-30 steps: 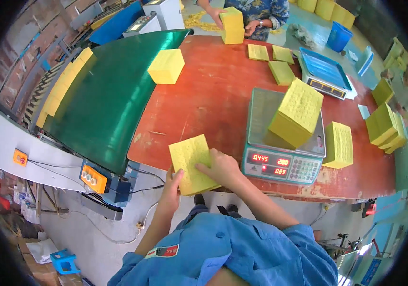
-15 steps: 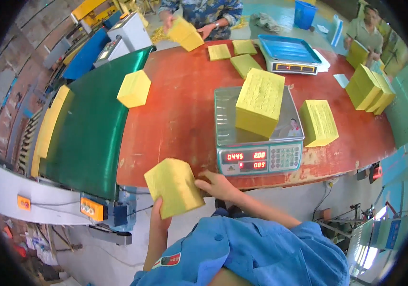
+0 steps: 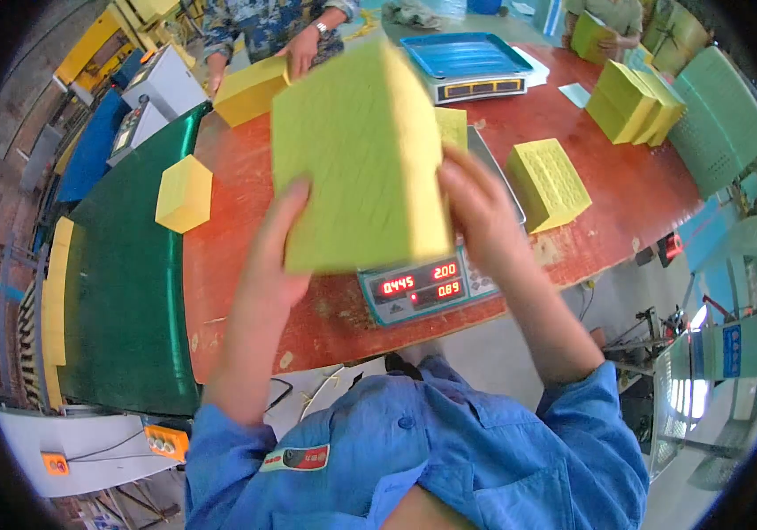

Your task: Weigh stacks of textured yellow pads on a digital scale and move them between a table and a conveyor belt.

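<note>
I hold up a large stack of yellow paper, raised and tilted above the red table. My left hand grips its lower left side, with the thumb on the face. My right hand is pressed against its right edge. Behind it stands a digital counter scale with lit red digits; the held stack hides most of its pan. A bit of yellow shows beside the held stack, above the pan. Another yellow paper stack stands right of the scale.
A green conveyor belt runs along the left, with a yellow stack at its edge. Across the red table, a camouflage-sleeved person handles a yellow stack. A blue-tray scale and several stacks stand farther back.
The held stack has risen from near the table's front edge to in front of the scale. My right hand has closed onto its side. The person opposite has lowered their stack toward the table.
</note>
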The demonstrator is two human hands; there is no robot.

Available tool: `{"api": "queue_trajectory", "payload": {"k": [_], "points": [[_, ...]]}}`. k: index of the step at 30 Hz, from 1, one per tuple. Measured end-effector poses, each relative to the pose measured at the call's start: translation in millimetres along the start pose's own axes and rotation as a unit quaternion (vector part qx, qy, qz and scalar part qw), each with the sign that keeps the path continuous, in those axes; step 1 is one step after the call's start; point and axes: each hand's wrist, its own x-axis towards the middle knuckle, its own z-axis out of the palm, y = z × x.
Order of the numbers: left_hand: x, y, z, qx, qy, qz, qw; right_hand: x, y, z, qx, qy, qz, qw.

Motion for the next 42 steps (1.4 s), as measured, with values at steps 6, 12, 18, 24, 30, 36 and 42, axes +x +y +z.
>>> {"api": "queue_trajectory", "payload": {"k": [6,12,18,24,30,36,42], "points": [[109,18,66,0.054,-0.063,-0.126,0.988,80,10,-66,0.151,-0.01,0.031,0.988],[124,-2,57,0.123,-0.031,-0.181,0.975,95,46,-88,0.158,-0.018,0.09,0.983],[121,-4,54,0.177,-0.038,-0.153,0.971,91,46,-86,0.154,-0.007,0.066,0.986],[120,-8,54,0.182,-0.034,-0.149,0.971,80,46,-91,0.047,0.012,0.056,0.997],[120,-18,48,0.166,-0.013,-0.115,0.979,75,49,-84,0.001,0.019,0.032,0.999],[112,-25,46,0.163,0.031,-0.096,0.981,69,57,-79,-0.073,0.045,-0.009,0.996],[114,-47,34,0.132,0.05,-0.033,0.989,66,81,-83,-0.235,0.086,-0.094,0.964]]}}
